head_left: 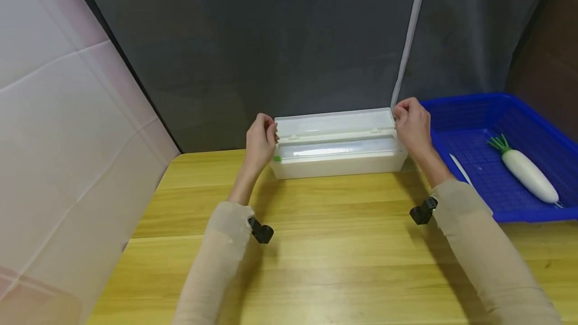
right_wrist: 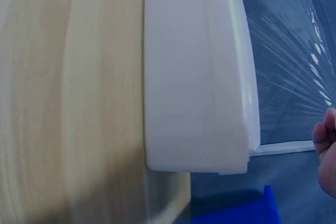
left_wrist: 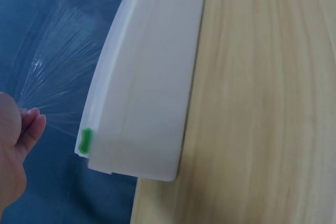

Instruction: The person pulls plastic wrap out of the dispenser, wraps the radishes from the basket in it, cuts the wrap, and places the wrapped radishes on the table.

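Plastic film (left_wrist: 58, 61) spans left hand (head_left: 260, 140) to right hand (head_left: 413, 125), each grip apparently pinching it.

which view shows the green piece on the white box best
The left wrist view: the green piece is large and unobstructed at one end of the white box. The head view shows it small, beside the left hand; the right wrist view doesn't show it.
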`<move>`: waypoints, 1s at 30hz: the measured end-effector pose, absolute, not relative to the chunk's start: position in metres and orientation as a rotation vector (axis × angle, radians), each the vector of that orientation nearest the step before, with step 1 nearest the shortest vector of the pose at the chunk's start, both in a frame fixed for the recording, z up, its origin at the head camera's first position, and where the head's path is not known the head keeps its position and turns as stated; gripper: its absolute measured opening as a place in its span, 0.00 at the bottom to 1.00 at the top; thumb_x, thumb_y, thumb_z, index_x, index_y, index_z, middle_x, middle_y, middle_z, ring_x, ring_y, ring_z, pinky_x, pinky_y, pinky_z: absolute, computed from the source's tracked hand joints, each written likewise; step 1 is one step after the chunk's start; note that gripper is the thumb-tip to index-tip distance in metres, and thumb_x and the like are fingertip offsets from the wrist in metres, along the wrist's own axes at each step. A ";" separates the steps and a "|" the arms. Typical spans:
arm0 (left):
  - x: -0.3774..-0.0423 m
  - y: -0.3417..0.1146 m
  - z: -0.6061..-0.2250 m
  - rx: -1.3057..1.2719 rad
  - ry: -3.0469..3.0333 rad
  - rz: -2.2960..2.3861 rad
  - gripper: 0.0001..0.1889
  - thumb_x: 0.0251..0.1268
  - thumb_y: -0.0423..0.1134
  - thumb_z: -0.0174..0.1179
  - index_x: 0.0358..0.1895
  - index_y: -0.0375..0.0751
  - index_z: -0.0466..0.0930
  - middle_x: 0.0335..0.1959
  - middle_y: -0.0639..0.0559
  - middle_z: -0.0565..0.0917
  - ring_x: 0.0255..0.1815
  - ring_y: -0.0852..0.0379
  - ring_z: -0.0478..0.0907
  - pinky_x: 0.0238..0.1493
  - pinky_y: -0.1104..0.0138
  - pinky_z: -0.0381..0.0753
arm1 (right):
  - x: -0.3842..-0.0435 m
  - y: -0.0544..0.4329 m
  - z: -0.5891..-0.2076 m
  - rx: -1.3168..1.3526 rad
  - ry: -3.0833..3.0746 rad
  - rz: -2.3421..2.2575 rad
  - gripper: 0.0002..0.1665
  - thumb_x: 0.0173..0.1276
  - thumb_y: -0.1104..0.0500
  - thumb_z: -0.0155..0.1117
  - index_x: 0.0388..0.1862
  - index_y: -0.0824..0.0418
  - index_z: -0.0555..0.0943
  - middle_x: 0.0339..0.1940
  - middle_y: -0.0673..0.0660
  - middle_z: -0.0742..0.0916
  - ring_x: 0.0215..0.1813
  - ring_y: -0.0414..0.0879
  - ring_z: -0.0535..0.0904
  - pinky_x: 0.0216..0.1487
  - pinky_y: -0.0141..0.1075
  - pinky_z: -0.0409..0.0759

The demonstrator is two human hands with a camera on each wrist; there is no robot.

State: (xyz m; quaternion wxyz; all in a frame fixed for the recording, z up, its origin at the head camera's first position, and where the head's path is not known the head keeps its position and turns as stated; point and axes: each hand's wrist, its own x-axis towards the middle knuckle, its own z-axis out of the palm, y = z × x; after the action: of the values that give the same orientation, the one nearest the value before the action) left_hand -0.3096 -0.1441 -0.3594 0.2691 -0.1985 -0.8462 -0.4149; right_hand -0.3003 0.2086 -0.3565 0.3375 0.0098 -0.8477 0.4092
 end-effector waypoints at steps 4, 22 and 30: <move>-0.310 -0.146 -0.352 -0.524 -2.247 -1.141 0.02 0.76 0.26 0.53 0.42 0.31 0.71 0.31 0.39 0.78 0.27 0.48 0.79 0.30 0.63 0.80 | -0.301 0.206 -0.349 0.042 -2.195 1.070 0.09 0.78 0.67 0.53 0.41 0.74 0.77 0.38 0.70 0.84 0.44 0.65 0.78 0.52 0.52 0.73; -0.305 -0.149 -0.321 -0.536 -2.220 -1.141 0.05 0.79 0.30 0.50 0.43 0.30 0.71 0.30 0.41 0.78 0.27 0.51 0.77 0.31 0.68 0.77 | -0.302 0.203 -0.323 0.042 -2.097 1.062 0.08 0.77 0.67 0.54 0.40 0.73 0.77 0.35 0.68 0.85 0.39 0.60 0.79 0.43 0.41 0.70; -0.306 -0.149 -0.312 -0.558 -2.194 -1.149 0.05 0.79 0.31 0.50 0.44 0.30 0.71 0.31 0.40 0.77 0.28 0.51 0.78 0.32 0.71 0.77 | -0.302 0.202 -0.315 0.022 -2.101 1.068 0.10 0.78 0.66 0.52 0.41 0.73 0.76 0.36 0.68 0.85 0.40 0.60 0.79 0.45 0.42 0.71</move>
State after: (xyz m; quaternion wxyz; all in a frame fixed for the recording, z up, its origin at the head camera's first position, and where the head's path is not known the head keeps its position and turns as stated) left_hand -0.3056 -0.1493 -0.3124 0.2968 -0.2098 -0.8252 -0.4324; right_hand -0.3020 0.2018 -0.3153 0.3822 0.0086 -0.8237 0.4188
